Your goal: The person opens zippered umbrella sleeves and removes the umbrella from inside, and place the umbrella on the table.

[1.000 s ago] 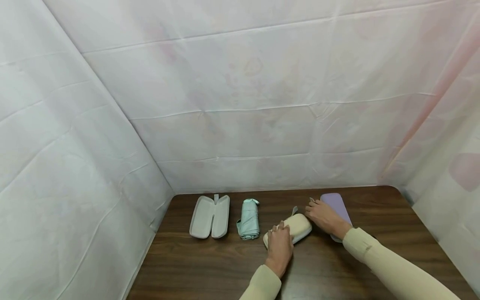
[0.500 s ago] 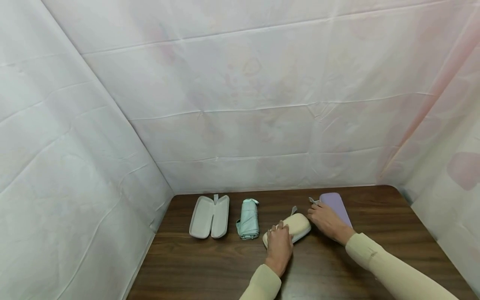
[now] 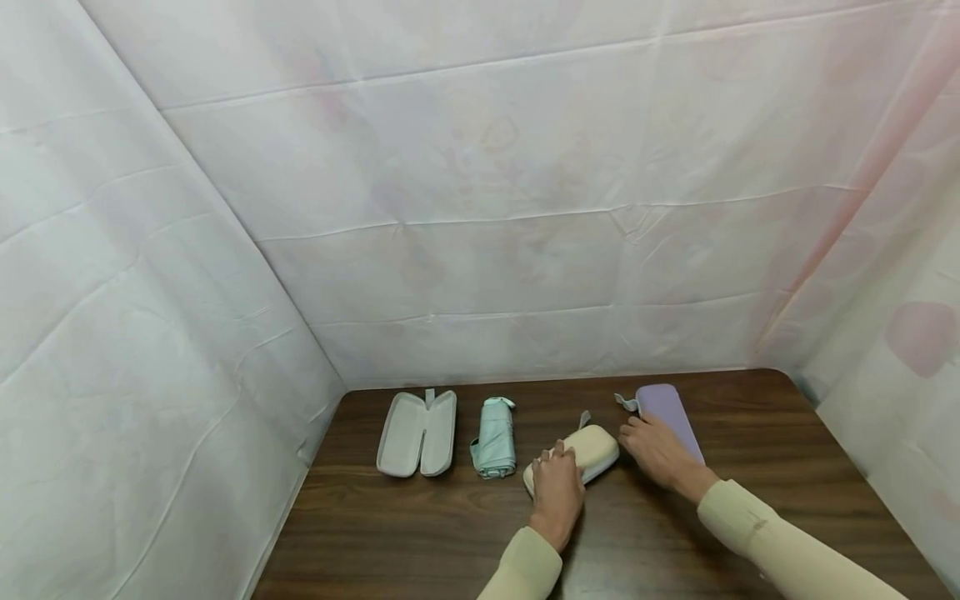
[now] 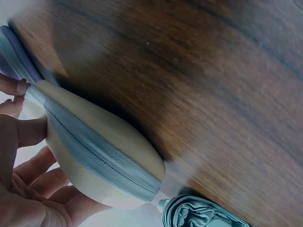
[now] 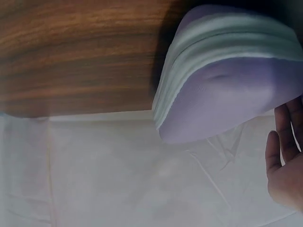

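Note:
In the head view my left hand [image 3: 557, 492] grips a cream zip-up glasses case [image 3: 592, 446] from above at its near left end. The left wrist view shows its grey zip band [image 4: 90, 142] closed along this side, with the thumb against the case and fingers over the top. My right hand [image 3: 658, 450] is at the cream case's right end. Its fingertips [image 4: 21, 87] pinch at the end of the zip band; the pull itself is hidden by them. A purple glasses case [image 3: 667, 408] with a grey loop lies beside and partly beneath the right hand.
An open white glasses case [image 3: 420, 435] lies at the left of the brown wooden table [image 3: 405, 533]. Between it and the cream case is a folded mint umbrella [image 3: 495, 437]. White curtain walls [image 3: 465, 250] stand behind and at both sides.
The right hand has shifted toward the person and slightly right, around the cream case's end, uncovering the purple case's grey loop. The left hand stays on the cream case.

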Motion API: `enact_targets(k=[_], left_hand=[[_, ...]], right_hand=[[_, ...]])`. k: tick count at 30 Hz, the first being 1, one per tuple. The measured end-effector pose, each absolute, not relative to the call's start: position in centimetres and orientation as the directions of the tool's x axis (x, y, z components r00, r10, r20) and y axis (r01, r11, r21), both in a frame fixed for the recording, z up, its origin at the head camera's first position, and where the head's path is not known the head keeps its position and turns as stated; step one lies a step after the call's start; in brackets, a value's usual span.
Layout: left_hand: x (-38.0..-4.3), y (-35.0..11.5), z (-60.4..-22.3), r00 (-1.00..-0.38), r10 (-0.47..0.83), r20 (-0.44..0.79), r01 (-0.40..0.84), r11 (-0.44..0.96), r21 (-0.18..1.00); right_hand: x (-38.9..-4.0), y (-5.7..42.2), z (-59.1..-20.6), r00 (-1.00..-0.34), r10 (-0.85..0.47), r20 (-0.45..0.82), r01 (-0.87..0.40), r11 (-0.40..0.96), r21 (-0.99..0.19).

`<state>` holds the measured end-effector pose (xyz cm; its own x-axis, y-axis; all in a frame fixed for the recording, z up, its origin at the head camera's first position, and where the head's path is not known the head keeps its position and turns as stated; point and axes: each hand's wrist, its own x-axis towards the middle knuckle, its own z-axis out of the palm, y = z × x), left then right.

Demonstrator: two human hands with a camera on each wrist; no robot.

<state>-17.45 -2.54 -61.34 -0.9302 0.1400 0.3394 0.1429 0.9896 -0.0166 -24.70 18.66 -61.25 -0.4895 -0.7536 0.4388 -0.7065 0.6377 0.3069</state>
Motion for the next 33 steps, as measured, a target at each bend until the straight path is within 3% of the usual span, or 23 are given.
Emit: enact_targets(k=[7,16,33], left_hand=[[-17.5,-2.3,-61.3,-0.931,0.130,0.342,0.138,0.990,0.001],[-17.4,-2.1,-61.3,-0.936,0.112,0.335,0.105,0.994,-0.039],[-17.4,-1.6,-61.3,-0.940,0.090,0.330,0.074,0.995,-0.061]], right_hand=[[-24.1,18.6,-61.4,-0.477,-0.736,0.481,-0.706,0.646,0.289],[-23.0,18.2,-61.6,-0.531,-0.704,0.471,-0.683,0.685,0.255],[-21.9,17.4,-62.4,-0.512,-0.650,0.561,-0.688,0.702,0.186]])
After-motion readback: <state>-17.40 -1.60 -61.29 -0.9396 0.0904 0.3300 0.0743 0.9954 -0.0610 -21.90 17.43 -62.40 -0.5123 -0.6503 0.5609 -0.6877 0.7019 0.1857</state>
